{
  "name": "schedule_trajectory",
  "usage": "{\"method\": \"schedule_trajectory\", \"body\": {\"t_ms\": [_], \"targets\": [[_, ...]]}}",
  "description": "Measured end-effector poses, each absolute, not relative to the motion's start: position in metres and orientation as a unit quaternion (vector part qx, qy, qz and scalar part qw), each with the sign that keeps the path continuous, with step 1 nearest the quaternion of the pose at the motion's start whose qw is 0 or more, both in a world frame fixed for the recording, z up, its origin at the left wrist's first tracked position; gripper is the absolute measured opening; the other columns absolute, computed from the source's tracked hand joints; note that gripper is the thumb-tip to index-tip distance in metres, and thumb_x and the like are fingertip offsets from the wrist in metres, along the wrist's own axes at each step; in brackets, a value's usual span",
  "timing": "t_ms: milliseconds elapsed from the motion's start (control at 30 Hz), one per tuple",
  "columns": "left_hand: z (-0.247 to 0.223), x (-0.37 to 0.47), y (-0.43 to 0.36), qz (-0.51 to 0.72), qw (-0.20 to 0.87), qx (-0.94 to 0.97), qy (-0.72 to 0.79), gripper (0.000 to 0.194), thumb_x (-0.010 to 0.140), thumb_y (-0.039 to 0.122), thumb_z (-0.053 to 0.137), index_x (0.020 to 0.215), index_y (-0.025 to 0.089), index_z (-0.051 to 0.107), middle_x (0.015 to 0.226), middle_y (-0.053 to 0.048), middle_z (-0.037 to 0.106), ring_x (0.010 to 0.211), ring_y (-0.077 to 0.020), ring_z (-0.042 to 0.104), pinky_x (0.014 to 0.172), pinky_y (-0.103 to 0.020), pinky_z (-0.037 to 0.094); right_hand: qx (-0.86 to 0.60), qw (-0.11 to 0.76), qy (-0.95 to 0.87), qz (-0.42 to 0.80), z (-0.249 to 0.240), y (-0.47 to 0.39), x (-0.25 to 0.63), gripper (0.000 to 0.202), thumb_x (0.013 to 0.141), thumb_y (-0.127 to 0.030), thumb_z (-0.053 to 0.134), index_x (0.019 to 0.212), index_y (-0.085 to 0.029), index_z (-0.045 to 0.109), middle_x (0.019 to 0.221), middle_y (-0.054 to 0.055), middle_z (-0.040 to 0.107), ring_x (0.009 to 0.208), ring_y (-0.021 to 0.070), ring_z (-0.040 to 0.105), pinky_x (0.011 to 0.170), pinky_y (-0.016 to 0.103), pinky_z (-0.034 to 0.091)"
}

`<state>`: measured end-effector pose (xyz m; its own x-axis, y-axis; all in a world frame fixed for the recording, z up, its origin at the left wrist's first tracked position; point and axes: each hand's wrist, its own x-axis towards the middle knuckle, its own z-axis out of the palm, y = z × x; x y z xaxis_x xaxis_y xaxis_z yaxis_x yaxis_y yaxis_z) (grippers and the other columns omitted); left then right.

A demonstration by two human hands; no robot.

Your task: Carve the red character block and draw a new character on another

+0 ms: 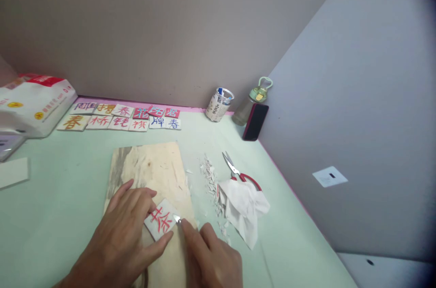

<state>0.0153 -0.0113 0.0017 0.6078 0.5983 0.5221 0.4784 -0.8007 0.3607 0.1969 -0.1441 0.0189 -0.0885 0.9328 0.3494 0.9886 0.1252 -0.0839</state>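
A small white tile point(161, 223) with a red carved character lies on a wooden board point(150, 170). My left hand point(119, 233) presses on the tile's left side, thumb along its lower edge. Gripped in my right hand point(211, 258) is a small knife point(177, 219), whose metal tip touches the tile's right edge. White shavings point(211, 183) lie in a strip just right of the board.
Red-handled scissors point(238, 172) and a crumpled white tissue point(243, 208) lie to the right. Two rows of finished character tiles point(122, 116) sit at the back. A tin can point(220, 104), a bottle point(252, 101) and a phone point(255, 122) stand in the corner. A white bag point(32, 101) lies at the left.
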Motion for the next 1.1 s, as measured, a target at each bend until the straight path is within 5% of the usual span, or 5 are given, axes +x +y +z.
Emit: {"method": "schedule_trajectory", "body": {"t_ms": [1100], "targets": [[0.001, 0.011, -0.01, 0.33, 0.124, 0.881, 0.315, 0.031, 0.082, 0.042, 0.069, 0.095, 0.026, 0.046, 0.095, -0.002, 0.063, 0.097, -0.0307, 0.068, 0.113, -0.061, 0.037, -0.674, 0.287, -0.676, -0.081, 0.037, -0.133, 0.182, 0.039, 0.1, -0.011, 0.034, 0.121, -0.017, 0.066, 0.071, 0.001, 0.061, 0.045, 0.0128, 0.059, 0.041, 0.024, 0.035]]}}
